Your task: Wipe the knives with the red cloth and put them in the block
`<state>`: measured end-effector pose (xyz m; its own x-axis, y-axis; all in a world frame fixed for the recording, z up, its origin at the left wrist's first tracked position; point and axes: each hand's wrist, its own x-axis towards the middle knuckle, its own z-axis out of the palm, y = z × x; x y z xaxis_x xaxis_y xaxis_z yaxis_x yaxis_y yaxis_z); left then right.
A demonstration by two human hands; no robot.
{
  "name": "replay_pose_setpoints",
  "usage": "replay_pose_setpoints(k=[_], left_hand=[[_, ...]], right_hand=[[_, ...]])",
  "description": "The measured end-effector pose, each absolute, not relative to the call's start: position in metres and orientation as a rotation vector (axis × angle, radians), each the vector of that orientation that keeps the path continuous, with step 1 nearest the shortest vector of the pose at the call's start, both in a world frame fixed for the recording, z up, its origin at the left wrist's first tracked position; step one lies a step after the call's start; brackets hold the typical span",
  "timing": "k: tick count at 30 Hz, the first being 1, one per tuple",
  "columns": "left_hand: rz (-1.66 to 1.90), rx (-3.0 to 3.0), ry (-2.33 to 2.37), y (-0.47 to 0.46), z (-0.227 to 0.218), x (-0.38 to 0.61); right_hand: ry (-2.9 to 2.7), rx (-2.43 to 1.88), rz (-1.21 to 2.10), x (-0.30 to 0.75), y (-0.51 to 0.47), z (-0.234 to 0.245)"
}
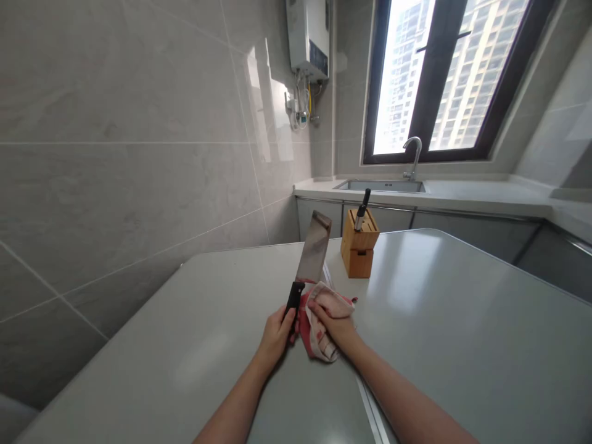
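Note:
A cleaver (314, 248) with a broad metal blade and a black handle points up and away from me above the table. Wrapped round its handle is my left hand (278, 330), closed. My right hand (333, 324) grips a red and white cloth (326, 302), its fingers bunched into the fabric. The cloth lies against the cleaver near where the blade meets the handle, and part of it hangs down. Beyond my hands stands a wooden knife block (359, 246), with one black-handled knife (363, 209) in its top.
A pale grey table (222, 296) with a seam (370, 401) spreads beneath my hands. Tiled wall (139, 185) borders its left side. Behind it are a counter (472, 188), a sink (383, 185) with a tap (414, 154), and a window (430, 80). A water heater (309, 37) hangs above.

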<state>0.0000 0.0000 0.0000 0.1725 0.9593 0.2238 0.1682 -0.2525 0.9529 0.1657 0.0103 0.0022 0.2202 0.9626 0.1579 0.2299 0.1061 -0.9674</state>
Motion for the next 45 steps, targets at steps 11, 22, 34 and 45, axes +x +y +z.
replay_pose_setpoints(k=[11, 22, 34, 45], left_hand=[[1.192, 1.424, 1.111, 0.002, 0.001, 0.0], [1.05, 1.434, 1.097, 0.003, -0.004, 0.001], [1.106, 1.598, 1.109, 0.002, 0.002, 0.0], [1.304, 1.838, 1.496, 0.002, 0.006, -0.002]], right_hand=[[-1.156, -1.295, 0.978, 0.174, 0.025, 0.003], [-0.748, -0.853, 1.322, 0.176, 0.036, -0.006], [-0.658, -0.716, 1.446, 0.185, 0.04, 0.001], [-0.756, -0.725, 1.506, 0.174, 0.025, 0.012]])
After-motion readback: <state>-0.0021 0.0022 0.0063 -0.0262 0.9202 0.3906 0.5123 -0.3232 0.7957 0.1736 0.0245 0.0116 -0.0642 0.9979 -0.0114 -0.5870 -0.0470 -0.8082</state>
